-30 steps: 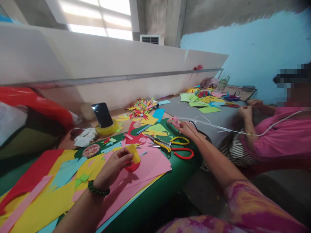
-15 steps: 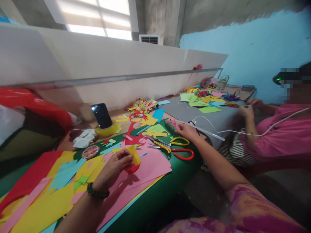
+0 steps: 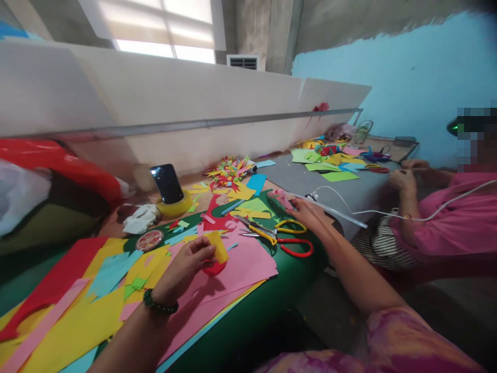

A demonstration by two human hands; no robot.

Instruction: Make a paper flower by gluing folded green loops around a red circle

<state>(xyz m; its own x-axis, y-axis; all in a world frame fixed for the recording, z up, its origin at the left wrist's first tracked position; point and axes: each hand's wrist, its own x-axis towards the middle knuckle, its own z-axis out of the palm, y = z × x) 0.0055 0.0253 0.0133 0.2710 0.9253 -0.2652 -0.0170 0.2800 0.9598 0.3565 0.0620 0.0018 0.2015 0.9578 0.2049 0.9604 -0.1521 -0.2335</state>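
1. The left hand [image 3: 196, 256] is pinching a yellow slip [image 3: 218, 248] between closed fingers, above the pink paper [image 3: 248, 261].
2. A red piece [image 3: 215, 268] is showing just below the slip; I cannot tell whether the fingers are gripping it too.
3. The right hand [image 3: 308, 213] is reaching across the worktop [image 3: 289, 277], its fingers bending at a pink item [image 3: 280, 198]; I cannot tell whether they are gripping it.
4. A clear strip [image 3: 345, 217] is running out past that wrist.
5. Between the hands, a yellow cutter [image 3: 264, 233] and red-and-yellow scissors [image 3: 289, 240] are lying together.
6. Farther back, a phone [image 3: 166, 184] is leaning in a tape roll [image 3: 175, 205].
7. At right, a co-worker in pink [image 3: 446, 223] is holding both hands together.
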